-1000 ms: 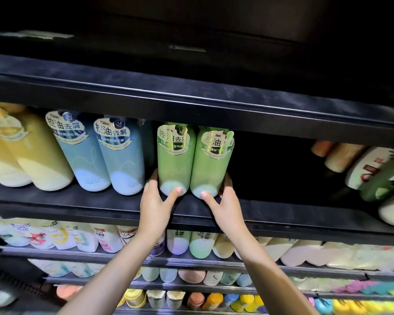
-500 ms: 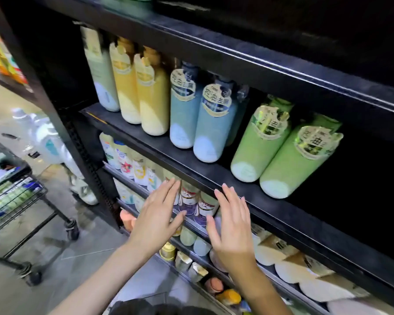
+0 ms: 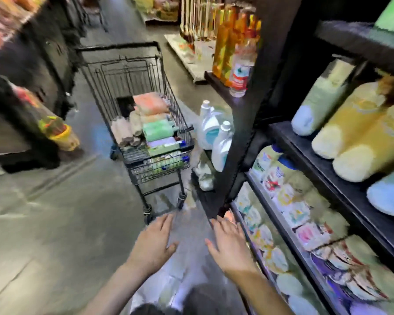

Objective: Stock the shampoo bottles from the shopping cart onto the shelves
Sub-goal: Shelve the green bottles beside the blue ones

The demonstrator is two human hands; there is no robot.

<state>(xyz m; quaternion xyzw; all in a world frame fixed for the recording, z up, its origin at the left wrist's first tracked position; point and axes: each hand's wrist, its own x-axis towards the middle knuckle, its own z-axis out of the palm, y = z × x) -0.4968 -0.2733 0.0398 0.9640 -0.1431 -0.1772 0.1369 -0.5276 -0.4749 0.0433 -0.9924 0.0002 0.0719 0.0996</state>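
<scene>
A second earlier both hands had been at the two green bottles on the dark shelf, nudging them into line; half a second earlier they had come away with fingers spread. At this moment the view had swung away from the shelf face and down the aisle, badly smeared by the turn, and neither hand had hold of anything. The left hand (image 3: 154, 241) hung low over the grey floor (image 3: 55, 223), its grip slack, fingers straight and loosely spread. The right hand (image 3: 229, 243) was held the same way beside it, just in front of the lowest tiers of the black metal shelving unit (image 3: 328, 178), touching nothing that could be made out.

Ahead, well apart from both hands, stood the black wire shopping cart (image 3: 132, 87), and in its basket lay the remaining shampoo bottles (image 3: 157, 130), stacked on their sides in orange, green and pale colours; their number could not be counted through the blur. Yellow and pale blue bottles (image 3: 350, 133) already stood on the shelf to the right.

The change suggested one placement was finished and the person was turning back for the next load, so the task looked only partly done, with a fair stack still to carry across.
</scene>
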